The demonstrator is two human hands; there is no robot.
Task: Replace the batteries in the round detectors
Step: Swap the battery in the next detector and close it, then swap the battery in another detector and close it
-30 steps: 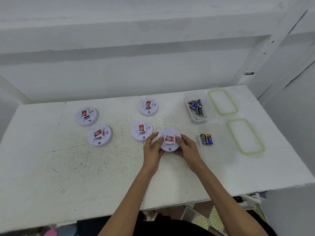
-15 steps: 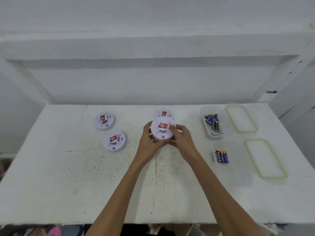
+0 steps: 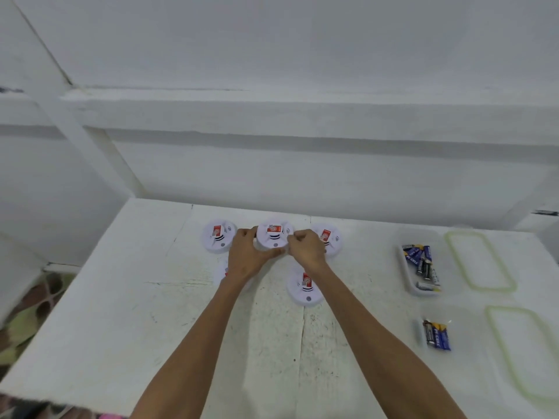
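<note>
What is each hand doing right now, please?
Left hand: closed on the left side of the round detector.
Right hand: closed on the right side of the same detector.

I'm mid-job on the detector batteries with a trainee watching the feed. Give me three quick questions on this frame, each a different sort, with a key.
1. True or false: the held detector is gripped by both the left hand and the right hand.
2. How many round detectors show in all, counting the one partly hidden under the left wrist?
3. Multiple choice: the loose batteries lie in
A. a clear tub right of the detectors
B. a green-rimmed lid
C. the left hand

Key
1. True
2. Five
3. A
</note>
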